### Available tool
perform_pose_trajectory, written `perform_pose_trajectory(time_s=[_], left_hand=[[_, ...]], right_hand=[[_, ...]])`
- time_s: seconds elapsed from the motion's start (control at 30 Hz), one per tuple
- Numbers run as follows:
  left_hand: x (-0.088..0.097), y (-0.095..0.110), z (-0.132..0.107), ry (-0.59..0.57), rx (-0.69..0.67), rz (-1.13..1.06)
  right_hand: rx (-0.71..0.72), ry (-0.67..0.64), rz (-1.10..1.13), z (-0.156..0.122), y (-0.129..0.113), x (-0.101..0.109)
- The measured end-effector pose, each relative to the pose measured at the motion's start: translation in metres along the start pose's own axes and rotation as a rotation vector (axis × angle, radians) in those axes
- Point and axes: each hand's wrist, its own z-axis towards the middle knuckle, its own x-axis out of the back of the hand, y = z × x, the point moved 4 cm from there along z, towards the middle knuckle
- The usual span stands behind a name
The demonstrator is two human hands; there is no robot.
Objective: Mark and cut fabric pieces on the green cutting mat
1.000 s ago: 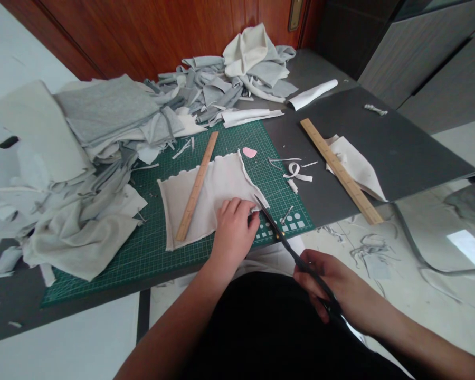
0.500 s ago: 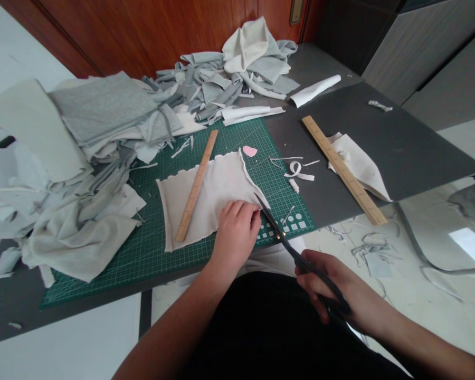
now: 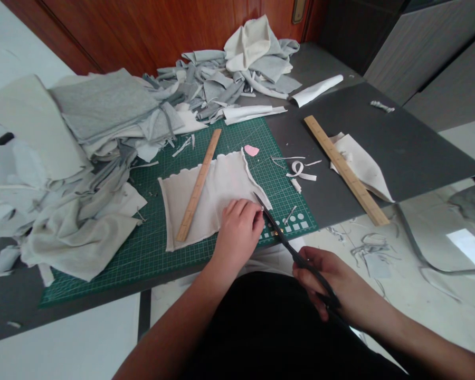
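Note:
A pale piece of fabric (image 3: 221, 184) with curled edges lies on the green cutting mat (image 3: 122, 264). My left hand (image 3: 239, 229) rests on its near right corner, thumb and fingers pinched on the fabric edge. Black scissors (image 3: 287, 244) are in my right hand (image 3: 324, 279), with fingers wrapped round the handles. The blades point up and left at the fabric's right edge, beside my left fingertips, and look almost closed. A wooden ruler (image 3: 199, 184) lies slantwise across the left part of the fabric. Just past the far right corner is a pink piece (image 3: 251, 151).
Grey and cream fabric piles (image 3: 106, 105) cover the left and back of the dark table (image 3: 419, 153). A second wooden ruler (image 3: 346, 171) lies over a cream scrap (image 3: 366, 166) at right. Thin offcuts (image 3: 298, 170) lie beside the mat; more threads litter the floor.
The scissors' handles have come together and the blades have closed at the fabric's right edge. My left hand keeps its place on the corner; the whole view has shifted slightly.

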Motion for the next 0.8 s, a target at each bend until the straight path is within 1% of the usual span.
perform_pose_trajectory(time_s=[0.17, 0.37, 0.53, 0.63, 0.8], left_hand=[[0.0, -0.002, 0.001, 0.037, 0.032, -0.024], [0.001, -0.003, 0.0, -0.002, 0.02, -0.075], [0.001, -0.003, 0.0, -0.02, 0.011, -0.065], [0.001, -0.002, 0.0, -0.019, 0.016, -0.058], [0.003, -0.001, 0.0, -0.005, 0.034, 0.021]], right_hand=[[0.02, 0.007, -0.007, 0.004, 0.004, -0.003], [0.061, -0.007, 0.038, 0.005, 0.001, -0.003], [0.045, 0.015, 0.017, 0.009, -0.007, -0.005], [0.035, 0.024, -0.007, 0.011, -0.007, -0.005], [0.036, 0.01, -0.003, 0.015, -0.006, -0.005]])
